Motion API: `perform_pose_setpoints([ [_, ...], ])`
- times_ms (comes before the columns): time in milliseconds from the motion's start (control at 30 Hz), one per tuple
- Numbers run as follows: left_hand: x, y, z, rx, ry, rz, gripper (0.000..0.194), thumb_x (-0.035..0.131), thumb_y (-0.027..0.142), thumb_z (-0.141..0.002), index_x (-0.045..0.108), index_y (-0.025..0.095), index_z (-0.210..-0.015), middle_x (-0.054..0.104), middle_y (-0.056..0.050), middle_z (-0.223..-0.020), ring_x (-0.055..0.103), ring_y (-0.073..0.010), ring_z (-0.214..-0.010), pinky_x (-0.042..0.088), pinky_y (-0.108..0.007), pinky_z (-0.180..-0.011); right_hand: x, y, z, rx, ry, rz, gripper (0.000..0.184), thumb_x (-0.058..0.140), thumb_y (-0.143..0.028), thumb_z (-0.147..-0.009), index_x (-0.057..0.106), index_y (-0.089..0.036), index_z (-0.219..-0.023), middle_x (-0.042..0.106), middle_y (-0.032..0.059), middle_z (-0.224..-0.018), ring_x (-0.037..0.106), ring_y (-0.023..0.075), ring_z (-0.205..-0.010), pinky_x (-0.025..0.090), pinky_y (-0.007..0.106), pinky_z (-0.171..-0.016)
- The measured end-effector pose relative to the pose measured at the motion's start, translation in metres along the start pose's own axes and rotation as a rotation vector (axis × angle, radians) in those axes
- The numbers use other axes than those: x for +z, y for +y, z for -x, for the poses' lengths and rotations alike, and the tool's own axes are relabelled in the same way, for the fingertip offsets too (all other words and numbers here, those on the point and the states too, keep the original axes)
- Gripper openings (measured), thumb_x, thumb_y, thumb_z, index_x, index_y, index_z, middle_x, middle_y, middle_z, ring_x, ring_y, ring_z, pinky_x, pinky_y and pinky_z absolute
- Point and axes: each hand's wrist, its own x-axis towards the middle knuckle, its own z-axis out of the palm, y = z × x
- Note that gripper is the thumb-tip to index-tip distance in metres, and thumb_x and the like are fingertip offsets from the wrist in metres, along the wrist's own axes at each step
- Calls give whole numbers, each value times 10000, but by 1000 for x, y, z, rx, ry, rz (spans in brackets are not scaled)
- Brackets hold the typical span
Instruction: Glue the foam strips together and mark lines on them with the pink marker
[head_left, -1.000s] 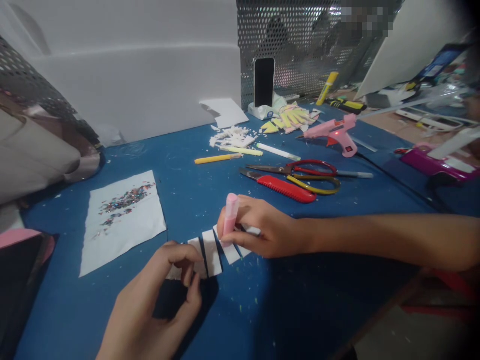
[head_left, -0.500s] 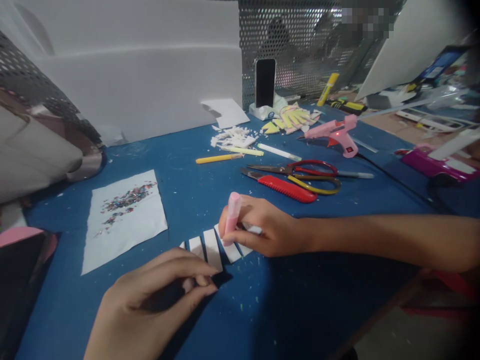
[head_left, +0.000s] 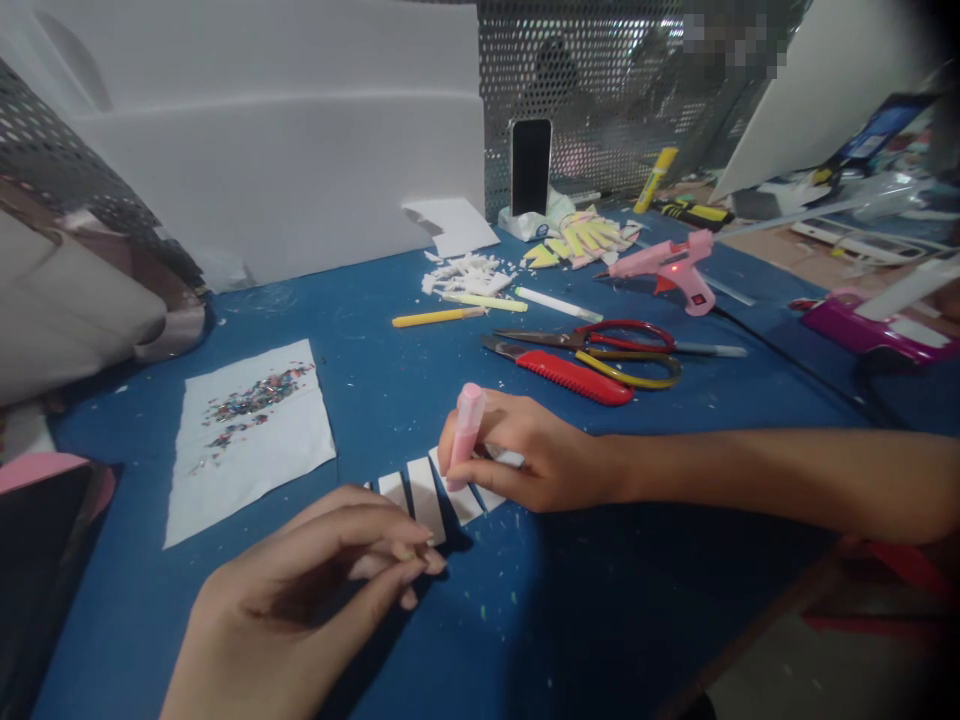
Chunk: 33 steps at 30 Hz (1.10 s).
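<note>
My right hand (head_left: 536, 455) is closed around a pink marker-like tube (head_left: 468, 425), which stands nearly upright over the white strips. Several narrow white strips (head_left: 426, 490) lie fanned out on the blue tabletop, partly covered by both hands. Close to their near ends is my left hand (head_left: 322, 590), its thumb and fingertips pinched together. Whether anything small sits between those fingertips is hidden. To the left lies a white sheet (head_left: 247, 490) with a scatter of small multicoloured glittery bits (head_left: 259, 397) on it.
Beyond my right hand lie a red utility knife (head_left: 574, 377), scissors (head_left: 634, 330) and a yellow craft knife (head_left: 435, 317). Farther back are white scraps (head_left: 469, 273), a pink glue gun (head_left: 675, 268) with its cord, and a propped phone (head_left: 530, 167). A dark object (head_left: 45, 560) borders the left.
My left fingertips have drawn together into a tighter pinch and shifted slightly. The right hand and the pink tube stay almost in place.
</note>
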Motion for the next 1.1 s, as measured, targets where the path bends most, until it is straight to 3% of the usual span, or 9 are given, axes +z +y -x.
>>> perform_pose_setpoints([
  [167, 3, 1, 2, -42, 0, 89, 169, 657, 126, -852, 719, 264, -929, 716, -15, -858, 703, -150, -657, 602, -198, -520, 0, 0, 1, -6, 7, -9, 203, 524, -227, -981, 644, -124, -853, 697, 72, -868, 577, 170, -828, 435, 342, -864],
  [333, 8, 13, 2, -70, 79, 90, 158, 651, 138, -857, 738, 266, -832, 695, 6, -776, 672, -130, -600, 568, -202, -488, 0, 0, 1, -12, 9, -13, 197, 533, -219, -975, 649, -122, -848, 699, 75, -874, 577, 172, -834, 434, 335, -857],
  [500, 1, 9, 2, -49, 12, 45, 181, 676, 162, -849, 739, 258, -709, 692, -10, -693, 668, -151, -629, 546, -234, -513, 0, 0, 1, 8, 5, 4, 200, 534, -238, -977, 648, -132, -853, 696, 68, -863, 575, 171, -835, 431, 326, -844],
  [667, -7, 3, 2, -175, -19, 102, 204, 679, 283, -872, 703, 265, -670, 704, 17, -643, 658, -130, -528, 583, -231, -509, -1, -1, 0, -2, -4, 2, 204, 526, -228, -981, 645, -130, -847, 700, 70, -880, 573, 170, -832, 438, 330, -837],
  [900, 8, 23, -1, -314, 199, 151, 306, 509, 95, -940, 740, 237, -797, 736, 11, -651, 641, -90, -445, 581, -151, -484, 0, 0, 0, -15, 19, -8, 202, 546, -216, -967, 666, -107, -846, 703, 90, -874, 592, 180, -841, 449, 338, -838],
  [1000, 2, 15, -1, -175, 103, 12, 224, 549, 154, -943, 733, 266, -882, 752, 31, -715, 668, -103, -490, 598, -177, -501, 1, 1, 1, -10, 22, -9, 206, 536, -216, -972, 664, -114, -848, 706, 89, -887, 599, 179, -847, 456, 340, -846],
  [1100, -2, 3, 2, 224, -47, -375, 140, 607, 249, -936, 711, 312, -1005, 768, 65, -934, 729, -94, -767, 598, -157, -706, 1, 2, 1, -3, 22, -16, 218, 532, -229, -977, 666, -118, -847, 705, 81, -876, 601, 175, -842, 459, 336, -846],
])
